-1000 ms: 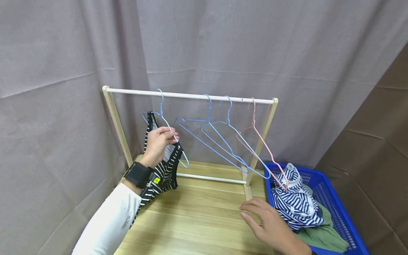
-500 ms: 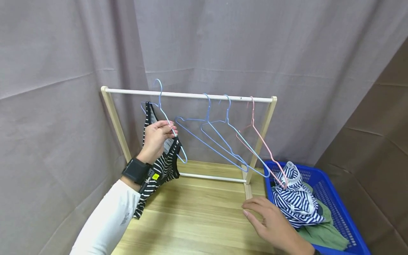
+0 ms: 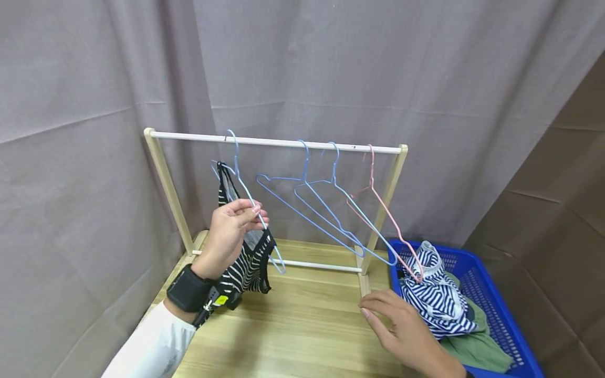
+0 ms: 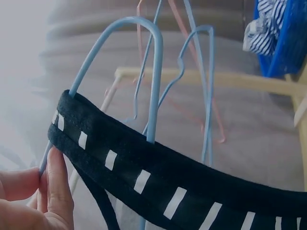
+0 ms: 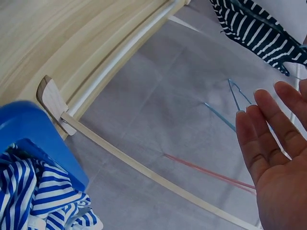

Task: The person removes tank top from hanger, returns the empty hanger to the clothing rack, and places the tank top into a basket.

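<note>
My left hand (image 3: 229, 231) pinches the sloping arm of a light blue wire hanger (image 3: 243, 184) between thumb and fingers. On this hanger hangs a black-and-white striped tank top (image 3: 246, 268), one strap over each end; in the left wrist view a dark strap (image 4: 158, 172) crosses the hanger's looped end (image 4: 156, 81). The hanger's hook is right at the white rail (image 3: 189, 136) of a small wooden rack, near its left side. My right hand (image 3: 402, 325) holds nothing, its fingers loosely bent above the wooden tabletop, left of the blue basket.
Two bare blue hangers (image 3: 306, 163) (image 3: 334, 163) and a pink hanger (image 3: 372, 168) hang along the rail's right half. The blue basket (image 3: 501, 299) holds a blue-and-white striped garment (image 3: 437, 299) and a green one (image 3: 487, 341). Grey curtain (image 3: 331, 63) stands behind the rack.
My left hand lifted the hanger with the tank top until its hook rose above the rail, then lowered it to rail height, slightly further left. The right hand stayed about where it was.
</note>
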A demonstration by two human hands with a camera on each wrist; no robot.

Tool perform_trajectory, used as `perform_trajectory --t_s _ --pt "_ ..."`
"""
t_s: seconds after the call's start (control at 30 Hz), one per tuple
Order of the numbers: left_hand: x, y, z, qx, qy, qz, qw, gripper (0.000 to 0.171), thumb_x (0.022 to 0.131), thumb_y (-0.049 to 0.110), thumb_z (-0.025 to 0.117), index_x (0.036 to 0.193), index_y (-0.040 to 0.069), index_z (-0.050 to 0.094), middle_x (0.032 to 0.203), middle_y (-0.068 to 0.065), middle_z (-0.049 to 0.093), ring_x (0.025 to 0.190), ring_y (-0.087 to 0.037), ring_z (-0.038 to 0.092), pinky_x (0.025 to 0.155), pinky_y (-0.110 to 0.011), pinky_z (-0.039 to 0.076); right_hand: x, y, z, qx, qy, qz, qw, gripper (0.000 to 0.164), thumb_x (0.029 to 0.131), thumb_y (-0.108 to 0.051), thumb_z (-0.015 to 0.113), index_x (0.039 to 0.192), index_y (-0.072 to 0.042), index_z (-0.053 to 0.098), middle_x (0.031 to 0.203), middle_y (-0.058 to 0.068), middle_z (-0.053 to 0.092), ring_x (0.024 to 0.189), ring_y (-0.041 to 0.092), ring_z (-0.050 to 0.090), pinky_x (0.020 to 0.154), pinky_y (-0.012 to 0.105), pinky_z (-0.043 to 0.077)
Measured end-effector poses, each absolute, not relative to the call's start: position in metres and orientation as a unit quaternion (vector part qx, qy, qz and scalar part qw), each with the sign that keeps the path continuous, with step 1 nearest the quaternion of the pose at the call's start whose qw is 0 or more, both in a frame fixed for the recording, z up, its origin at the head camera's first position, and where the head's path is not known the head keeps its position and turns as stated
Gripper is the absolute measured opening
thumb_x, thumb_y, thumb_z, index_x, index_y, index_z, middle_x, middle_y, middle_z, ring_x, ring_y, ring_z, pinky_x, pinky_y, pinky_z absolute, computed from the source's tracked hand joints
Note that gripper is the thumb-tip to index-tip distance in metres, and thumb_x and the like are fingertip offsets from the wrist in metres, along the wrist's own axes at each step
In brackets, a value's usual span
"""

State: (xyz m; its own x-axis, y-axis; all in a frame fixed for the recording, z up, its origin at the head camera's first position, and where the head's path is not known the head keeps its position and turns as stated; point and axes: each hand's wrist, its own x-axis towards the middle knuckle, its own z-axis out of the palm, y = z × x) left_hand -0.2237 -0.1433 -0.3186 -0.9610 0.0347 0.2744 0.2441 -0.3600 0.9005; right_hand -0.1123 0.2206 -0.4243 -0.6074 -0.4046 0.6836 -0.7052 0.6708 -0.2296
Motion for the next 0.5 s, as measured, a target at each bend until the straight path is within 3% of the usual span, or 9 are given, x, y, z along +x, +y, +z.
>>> perform_trajectory --t_s 0.3,0.5 --pt "-0.181 -0.130 -0.361 -0.150 -0.577 -0.802 0.022 0.015 0.102 -0.005 0.061 0.099 0.008 0.069 0.085 -0.001 0.077 0.078 -0.012 0.077 0.073 -0.024 0.068 -0.111 0.219 -0.434 0.329 -0.860 0.234 0.311 0.032 0.082 -0.001 0.085 0.104 -0.024 0.081 0.108 -0.011 0.077 0.098 0.011 0.074 0.101 0.007 0.052" --pt "-0.166 -0.116 -0.387 -0.157 -0.579 -0.800 -0.007 0.009 0.101 -0.005 0.062 0.100 0.003 0.067 0.086 0.002 0.077 0.079 -0.012 0.077 0.075 -0.024 0.068 -0.111 0.221 -0.432 0.326 -0.866 0.230 0.302 0.029 0.085 -0.003 0.084 0.103 -0.025 0.081 0.108 -0.012 0.076 0.100 0.010 0.074 0.101 0.007 0.051"
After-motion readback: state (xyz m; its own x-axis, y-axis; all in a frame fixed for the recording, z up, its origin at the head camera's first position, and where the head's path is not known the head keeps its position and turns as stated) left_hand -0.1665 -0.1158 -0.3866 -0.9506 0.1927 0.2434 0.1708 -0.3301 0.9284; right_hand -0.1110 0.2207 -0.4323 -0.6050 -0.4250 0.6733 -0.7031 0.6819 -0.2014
